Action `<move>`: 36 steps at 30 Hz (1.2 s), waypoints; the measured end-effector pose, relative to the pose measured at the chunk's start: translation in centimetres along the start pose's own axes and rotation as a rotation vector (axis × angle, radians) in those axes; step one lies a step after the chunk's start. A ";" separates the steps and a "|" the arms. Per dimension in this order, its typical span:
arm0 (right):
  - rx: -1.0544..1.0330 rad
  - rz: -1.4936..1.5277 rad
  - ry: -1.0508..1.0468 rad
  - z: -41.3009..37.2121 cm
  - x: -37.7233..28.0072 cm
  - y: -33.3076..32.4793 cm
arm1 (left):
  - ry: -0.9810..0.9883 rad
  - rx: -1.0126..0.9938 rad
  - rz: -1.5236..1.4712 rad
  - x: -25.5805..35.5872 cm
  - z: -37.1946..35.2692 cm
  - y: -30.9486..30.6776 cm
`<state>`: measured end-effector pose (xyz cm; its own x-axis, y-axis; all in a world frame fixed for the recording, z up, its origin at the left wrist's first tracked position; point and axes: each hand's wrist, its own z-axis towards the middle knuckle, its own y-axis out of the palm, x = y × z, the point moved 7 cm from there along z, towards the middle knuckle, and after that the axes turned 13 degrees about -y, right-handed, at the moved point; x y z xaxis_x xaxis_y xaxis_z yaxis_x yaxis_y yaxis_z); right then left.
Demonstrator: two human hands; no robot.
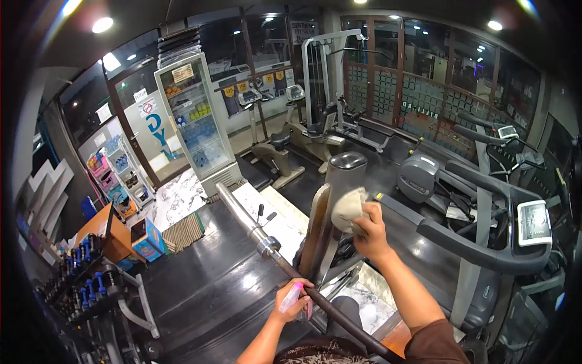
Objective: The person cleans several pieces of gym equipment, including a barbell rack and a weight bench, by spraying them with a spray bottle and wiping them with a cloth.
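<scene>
My right hand point(371, 233) is closed around a bunched beige cloth point(348, 209), raised just right of a tall upright post point(316, 227) with a brownish face. Lower down, my left hand point(290, 302) wraps round a small spray bottle point(294, 294), clear with pink parts. That hand is right at a barbell point(330, 310), whose dark shaft slants across in front of me. The bar's silver sleeve point(241, 212) points away to the upper left, with a collar clip point(267, 213) on it.
Treadmills point(485, 236) stand on the right, exercise bikes point(279, 155) and a cable machine point(312, 79) at the back. A glass-door drinks fridge point(197, 121) is back left. Dumbbells point(91, 291) fill a rack at left, near an orange desk point(97, 233). Black matting point(200, 291) covers the floor.
</scene>
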<state>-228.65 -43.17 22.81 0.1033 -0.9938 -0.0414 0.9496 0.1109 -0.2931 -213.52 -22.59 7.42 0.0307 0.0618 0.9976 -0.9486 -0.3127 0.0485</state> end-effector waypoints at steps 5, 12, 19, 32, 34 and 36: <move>-0.006 0.025 0.227 -1.3 1.6 -2.4 | -0.071 -0.012 -0.013 -0.6 -0.2 0.0; 0.226 -0.094 0.132 11.0 0.3 -6.5 | -0.086 -0.014 0.061 -0.7 -0.1 -0.2; 0.209 0.071 0.301 1.9 2.3 -0.4 | -0.083 -0.006 -0.079 -0.8 -0.4 0.0; -0.477 0.309 0.527 -15.1 -3.8 4.5 | -0.090 -0.032 -0.120 -0.2 -0.8 0.5; -0.228 0.080 0.289 -8.4 -3.2 0.6 | -0.080 -0.030 -0.118 -0.2 -0.8 0.4; 0.160 0.020 0.329 -2.4 -2.1 -3.5 | -0.065 -0.034 -0.118 -0.2 -0.9 0.5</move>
<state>-232.92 -41.44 21.64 0.0465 -0.9325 -0.3582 0.9854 0.1017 -0.1368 -214.33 -21.87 7.23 0.1617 0.0340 0.9862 -0.9474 -0.2744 0.1648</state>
